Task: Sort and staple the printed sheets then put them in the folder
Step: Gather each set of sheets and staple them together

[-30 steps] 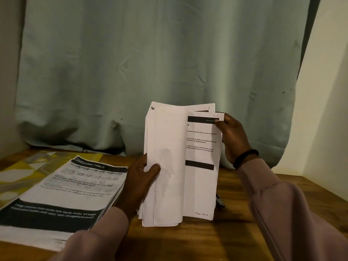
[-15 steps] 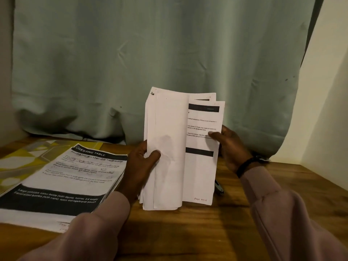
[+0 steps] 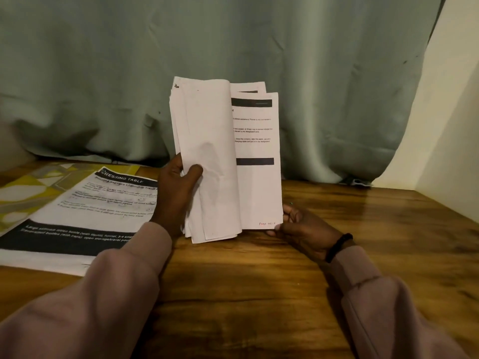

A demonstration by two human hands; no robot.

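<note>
1. While the bundle of white printed sheets [image 3: 207,161] stands upright near the middle of the brown wooden bench [image 3: 363,255], its lower edge just above the bench top, the left hand [image 3: 178,195] grips its left side, thumb across the folded-back leaves.
2. The right hand [image 3: 300,226] pinches the lower right corner of the exposed page with black header bars [image 3: 256,177], beside a red handwritten page number.
3. Step in hand, as judged: sorting, by checking page numbers; no stapling appears begun.
4. A second stack of printed sheets headed in a black band [image 3: 85,208] lies flat toward the left edge of the bench, partly over a yellow-and-grey patterned flat item [image 3: 23,193], possibly the folder.
5. Next move, as judged: free the pinched page without creasing it and set it in number order.
6. No stapler is identifiable; a pale green curtain [image 3: 233,47] hangs behind the far edge.
</note>
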